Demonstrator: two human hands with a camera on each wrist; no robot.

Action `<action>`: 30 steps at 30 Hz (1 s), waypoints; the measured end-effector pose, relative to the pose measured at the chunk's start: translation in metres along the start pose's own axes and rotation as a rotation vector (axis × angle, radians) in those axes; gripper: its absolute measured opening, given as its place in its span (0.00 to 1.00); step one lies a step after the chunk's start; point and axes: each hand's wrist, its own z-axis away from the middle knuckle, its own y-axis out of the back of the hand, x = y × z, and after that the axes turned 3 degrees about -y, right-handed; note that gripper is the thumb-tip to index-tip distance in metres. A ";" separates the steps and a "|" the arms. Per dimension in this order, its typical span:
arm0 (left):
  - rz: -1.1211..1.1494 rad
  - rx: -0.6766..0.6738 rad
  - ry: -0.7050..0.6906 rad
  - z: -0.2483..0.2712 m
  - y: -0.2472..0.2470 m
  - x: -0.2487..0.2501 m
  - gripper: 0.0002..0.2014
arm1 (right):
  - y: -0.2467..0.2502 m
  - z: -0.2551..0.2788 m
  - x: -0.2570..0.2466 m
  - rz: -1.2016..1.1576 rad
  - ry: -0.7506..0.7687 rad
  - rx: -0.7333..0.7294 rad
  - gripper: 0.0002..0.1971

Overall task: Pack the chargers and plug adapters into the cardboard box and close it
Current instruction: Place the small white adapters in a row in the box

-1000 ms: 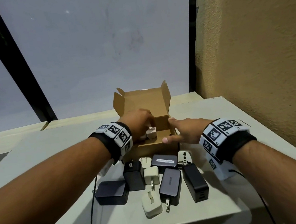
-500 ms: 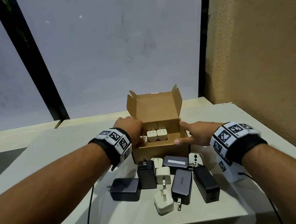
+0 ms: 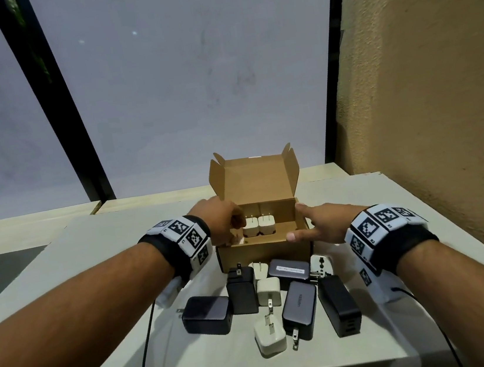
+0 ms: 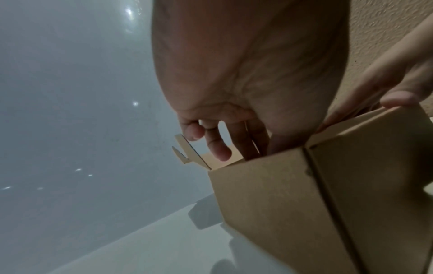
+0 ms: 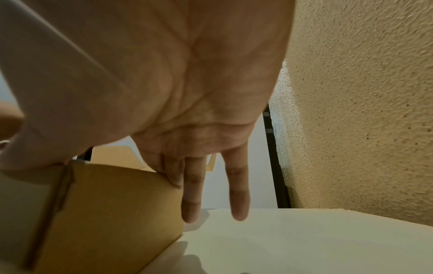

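From the head view, the cardboard box (image 3: 264, 249) is seen standing open at the far middle of the table (image 3: 364, 349), its lid upright. Two white plug adapters (image 3: 258, 226) are seen inside, side by side against the far wall, prongs up. The left hand (image 3: 221, 221) is placed at the box's left rim with its fingers dipped inside, beside the left adapter; whether anything is pinched cannot be told from here. The right hand (image 3: 320, 224) is spread flat against the box's right wall, thumb on the near rim. The remaining chargers (image 3: 296, 302) are left in a cluster on the table just near the box. A knock from a withdrawing wrist could topple the upright adapters, and the later, bulkier chargers may then not seat flat, so the lid could be kept from closing.

In the left wrist view, the fingers (image 4: 218, 150) are shown loosely curled, reaching past the rim into the box (image 4: 304, 213); their tips are hidden, so a grip cannot be confirmed. The lid flap could be snagged.

In the right wrist view, the fingers (image 5: 191, 194) are seen straight, laid down the outer wall of the box (image 5: 112, 213). If this bracing is eased, the light box could be slid.
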 end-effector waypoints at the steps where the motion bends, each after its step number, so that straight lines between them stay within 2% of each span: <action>1: -0.004 -0.006 -0.019 0.000 0.000 0.001 0.13 | -0.001 0.000 0.001 -0.002 0.001 0.001 0.41; 6: -0.147 -0.077 -0.048 -0.003 0.000 0.008 0.12 | -0.002 -0.001 0.001 0.006 0.007 0.009 0.42; 12: -0.230 -0.005 0.020 -0.013 -0.005 0.001 0.12 | -0.002 -0.004 0.003 0.007 0.014 0.005 0.42; 20: -0.282 0.064 -0.003 -0.028 -0.009 0.007 0.09 | -0.003 -0.007 0.006 0.021 0.023 0.006 0.41; 25: -0.260 0.112 -0.012 -0.028 -0.007 0.008 0.11 | -0.006 -0.011 0.009 0.017 0.027 0.013 0.43; 27: -0.209 0.158 -0.079 -0.021 -0.001 0.011 0.11 | -0.007 -0.012 0.010 0.004 0.024 0.014 0.43; 30: -0.043 0.204 -0.352 -0.001 0.007 0.020 0.09 | -0.011 -0.013 0.011 -0.039 0.018 0.011 0.44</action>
